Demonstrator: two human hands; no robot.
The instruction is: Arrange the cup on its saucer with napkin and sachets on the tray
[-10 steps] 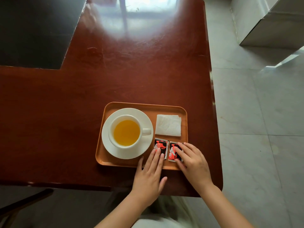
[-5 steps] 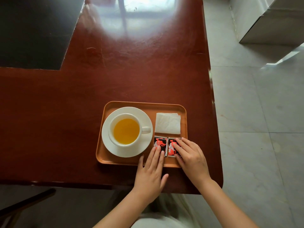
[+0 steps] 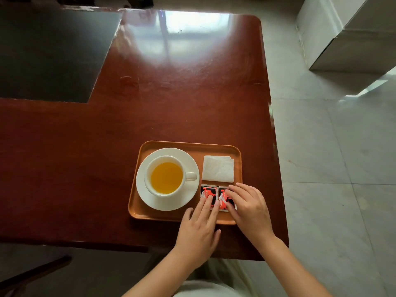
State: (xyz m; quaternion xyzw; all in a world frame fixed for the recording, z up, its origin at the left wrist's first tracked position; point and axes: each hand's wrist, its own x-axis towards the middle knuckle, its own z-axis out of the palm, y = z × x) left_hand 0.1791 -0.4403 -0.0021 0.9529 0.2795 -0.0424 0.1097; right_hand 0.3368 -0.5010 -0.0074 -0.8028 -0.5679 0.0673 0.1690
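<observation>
Resting flat, your left hand and right hand press straight fingers on the two sachets lying side by side at the tray's near right corner. Just beyond them lies the napkin, while the cup on its saucer crowds their left edge. Around the tray you have the red-brown table.

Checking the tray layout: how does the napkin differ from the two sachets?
The napkin is plain white; the sachets are red, black and white. The napkin lies untouched at the tray's far right; the sachets lie nearer, under fingertips of the left hand and right hand. All lie flat.
</observation>
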